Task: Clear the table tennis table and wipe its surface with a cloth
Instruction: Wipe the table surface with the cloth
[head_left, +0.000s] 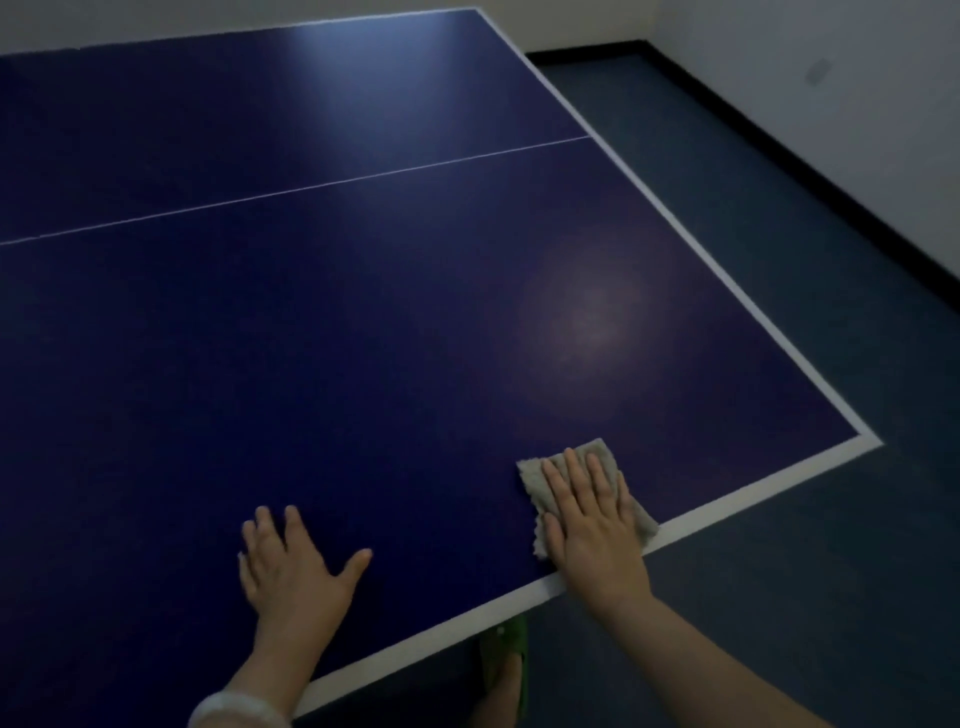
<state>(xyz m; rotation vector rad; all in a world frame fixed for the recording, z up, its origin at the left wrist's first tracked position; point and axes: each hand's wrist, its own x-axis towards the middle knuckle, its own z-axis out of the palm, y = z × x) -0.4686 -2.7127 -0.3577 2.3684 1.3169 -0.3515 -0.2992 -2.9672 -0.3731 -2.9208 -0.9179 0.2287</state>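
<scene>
- With nothing lying anywhere on the visible blue counter (363, 322), looking as though the clearing part is already done and only wiping is left.
- Pressing the grey cloth (576, 470) flat under the right hand (592, 525), fingers straight and close together, palm reaching over the white border at the near edge.
- Sitting near the counter's near right corner, the cloth, with one edge just touching the white line.
- Resting flat on the bare surface well to the left of the cloth, the left hand (293, 561), fingers spread, thumb out, holding nothing; probably bracing the body.
- Judging the wiping to be at the near edge only; no way of telling from the sheen which areas have already been covered.
- Leaving, most likely, the broad stretch beyond the thin white centre line (311, 187) and the far half.
- Showing two soft patches of reflected light on a smooth, matte-glossy top; no net in view.
- Standing in a dim room: dark bluish floor (779, 260), white walls (831, 78) with black skirting, a small wall plate on the right.
- Peeking out below the counter edge, a green slipper (506, 660) on a foot.
</scene>
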